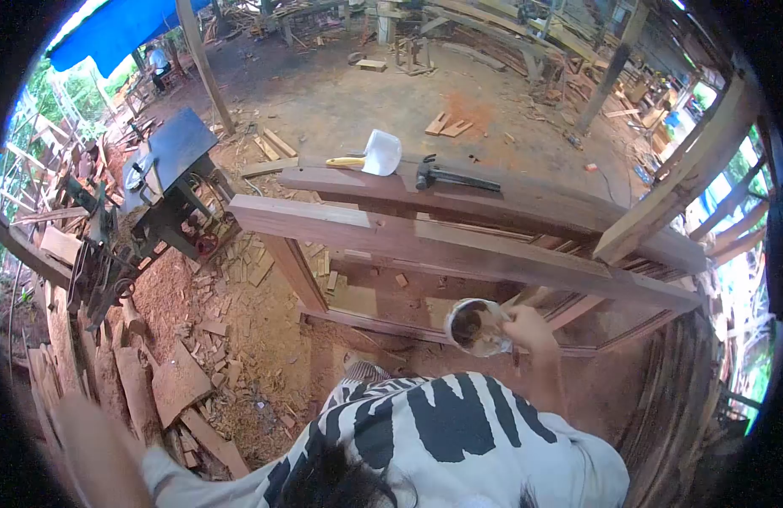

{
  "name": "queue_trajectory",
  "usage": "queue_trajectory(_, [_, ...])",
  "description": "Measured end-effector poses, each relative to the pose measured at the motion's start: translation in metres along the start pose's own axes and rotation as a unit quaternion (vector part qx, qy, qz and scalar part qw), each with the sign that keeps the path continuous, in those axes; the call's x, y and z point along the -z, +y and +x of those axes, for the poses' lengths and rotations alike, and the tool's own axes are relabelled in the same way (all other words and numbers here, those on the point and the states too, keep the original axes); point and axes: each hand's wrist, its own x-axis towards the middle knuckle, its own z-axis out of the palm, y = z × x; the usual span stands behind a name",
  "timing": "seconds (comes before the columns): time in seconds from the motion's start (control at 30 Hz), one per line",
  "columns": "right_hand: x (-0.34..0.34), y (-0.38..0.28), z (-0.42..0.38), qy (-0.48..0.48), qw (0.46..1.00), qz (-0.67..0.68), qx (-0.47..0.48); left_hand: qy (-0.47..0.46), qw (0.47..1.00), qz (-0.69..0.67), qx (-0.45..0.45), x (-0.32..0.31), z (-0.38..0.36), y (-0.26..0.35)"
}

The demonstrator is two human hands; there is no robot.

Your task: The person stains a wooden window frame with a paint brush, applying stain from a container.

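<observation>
My right hand grips a white tub by its rim and side. The tub is tilted so its inside shows, smeared with something brownish. It hangs in front of a wooden frame standing on edge. My left hand is low at the left edge, smeared, with its fingers not discernible; split wood lies near it. On the plank behind the frame lies a claw hammer. Beside the hammer is a white, cut-looking plastic piece with a yellow handle next to it.
A machine table stands at the left over sawdust and wood scraps. Offcuts lie on the dirt floor. A post and a slanted beam rise at the right. A person sits far back at the left.
</observation>
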Motion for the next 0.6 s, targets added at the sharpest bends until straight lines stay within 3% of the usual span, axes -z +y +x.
queue_trajectory(0.13, [-0.005, -0.036, 0.026, -0.029, 0.997, -0.037, 0.065, 0.01, 1.0, -0.002, 0.015, 0.001, -0.003, -0.003])
queue_trajectory(0.33, [-0.003, -0.082, 0.036, -0.075, 0.994, -0.04, 0.066, 0.026, 0.999, -0.01, 0.036, -0.003, -0.003, -0.011])
queue_trajectory(0.6, [-0.025, -0.073, 0.055, -0.099, 0.991, -0.06, 0.074, 0.034, 0.998, -0.022, 0.053, -0.004, 0.003, -0.024])
